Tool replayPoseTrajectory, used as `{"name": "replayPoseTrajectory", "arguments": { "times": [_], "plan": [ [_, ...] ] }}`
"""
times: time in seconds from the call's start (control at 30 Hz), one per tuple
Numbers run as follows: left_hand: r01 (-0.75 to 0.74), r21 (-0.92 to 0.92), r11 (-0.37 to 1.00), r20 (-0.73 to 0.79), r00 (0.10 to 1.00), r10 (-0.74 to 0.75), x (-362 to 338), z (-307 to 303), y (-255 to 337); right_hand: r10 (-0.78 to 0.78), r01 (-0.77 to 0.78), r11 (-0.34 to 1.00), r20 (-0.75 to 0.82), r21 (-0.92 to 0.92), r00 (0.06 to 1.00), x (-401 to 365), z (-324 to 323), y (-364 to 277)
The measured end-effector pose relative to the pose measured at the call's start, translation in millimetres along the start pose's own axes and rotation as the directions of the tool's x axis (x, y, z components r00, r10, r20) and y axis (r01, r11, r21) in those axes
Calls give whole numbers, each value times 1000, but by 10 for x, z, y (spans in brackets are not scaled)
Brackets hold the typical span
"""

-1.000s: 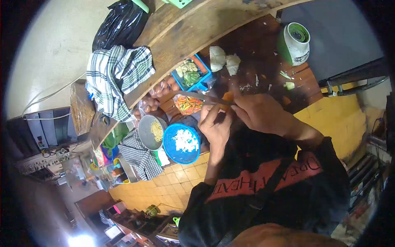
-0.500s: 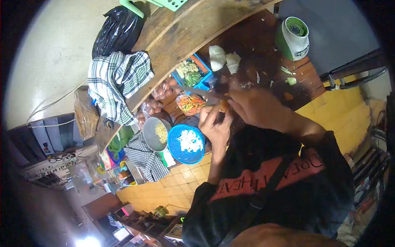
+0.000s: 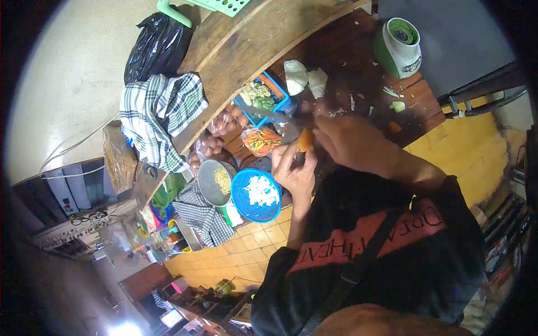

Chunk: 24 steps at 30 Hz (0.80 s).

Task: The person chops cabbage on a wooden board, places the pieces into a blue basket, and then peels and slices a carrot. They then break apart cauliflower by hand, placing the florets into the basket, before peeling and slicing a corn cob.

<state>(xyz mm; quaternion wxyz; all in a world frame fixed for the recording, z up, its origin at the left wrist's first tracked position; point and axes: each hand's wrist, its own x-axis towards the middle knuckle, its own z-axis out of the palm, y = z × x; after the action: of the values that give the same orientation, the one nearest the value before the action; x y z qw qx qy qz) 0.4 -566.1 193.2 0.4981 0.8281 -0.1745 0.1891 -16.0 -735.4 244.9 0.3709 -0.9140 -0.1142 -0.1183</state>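
My left hand (image 3: 295,172) is closed around a short orange piece of carrot (image 3: 306,140), whose end sticks up between thumb and fingers. Just to the right, my right hand (image 3: 346,139) grips a knife, its handle hidden in the fist. The knife's blade (image 3: 272,115) points left, blurred, and passes above the carrot, apart from it. Close to my left hand lie a clear bag of red and green chillies (image 3: 261,141) and a blue basket (image 3: 238,203) with white shreds in it.
A grey bowl (image 3: 203,185) of noodles stands beside the blue basket. Behind are a blue crate (image 3: 284,106) of vegetables, cabbage pieces (image 3: 295,77) and bagged eggs (image 3: 223,123). A white-green blender base (image 3: 400,50) stands near the table's right end, by scattered scraps (image 3: 398,106).
My right hand has lifted the knife a little away from the carrot, and more of the carrot shows. My left hand keeps its hold. The view has shifted slightly.
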Motion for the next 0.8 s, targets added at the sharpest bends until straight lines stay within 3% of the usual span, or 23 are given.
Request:
{"name": "replayPoseTrajectory", "arguments": {
  "times": [0.07,0.13,0.2,0.33,0.4,0.43,0.5,0.57,0.63,0.67,0.7,0.73,0.8],
  "plan": [
    [83,-47,995,-58,995,-86,-6,6,8,37,-37,999,-1,14,999,-5,-23,41],
    [76,-146,986,-77,993,-88,-1,38,-46,66,-66,997,2,26,998,15,-89,-16],
    [63,-156,986,-59,996,-73,-12,19,-66,27,-44,989,124,143,992,-19,-153,-162],
    [100,-203,974,-70,991,-116,-52,0,-132,29,-33,996,43,87,999,3,-22,3],
    [155,-200,967,-55,984,-169,-76,-13,-141,76,-78,996,-33,-45,997,34,-65,32],
    [181,-239,954,-61,978,-200,-54,12,-127,70,-72,996,-32,-49,997,38,-94,-6],
    [211,-273,939,-62,970,-236,-44,10,-100,-10,3,994,58,113,998,-6,-102,-137],
    [153,-296,943,-34,985,-170,-27,18,-88,0,-8,995,72,102,997,-13,-62,-114],
    [186,-381,906,-27,977,-212,-62,23,-169,4,-12,996,88,93,996,8,1,-32],
    [217,-461,861,-16,967,-252,-86,18,-205,12,-12,1000,4,-3,1000,29,35,65],
    [240,-422,874,-6,964,-267,-62,1,-125,17,-25,995,-82,-97,996,54,34,79],
    [238,-425,873,-10,964,-267,-55,21,-130,14,-22,995,-81,-100,997,38,11,46],
    [242,-474,846,-7,960,-278,-57,54,-137,-32,30,999,50,41,998,-18,-44,-87]
  ]
}}
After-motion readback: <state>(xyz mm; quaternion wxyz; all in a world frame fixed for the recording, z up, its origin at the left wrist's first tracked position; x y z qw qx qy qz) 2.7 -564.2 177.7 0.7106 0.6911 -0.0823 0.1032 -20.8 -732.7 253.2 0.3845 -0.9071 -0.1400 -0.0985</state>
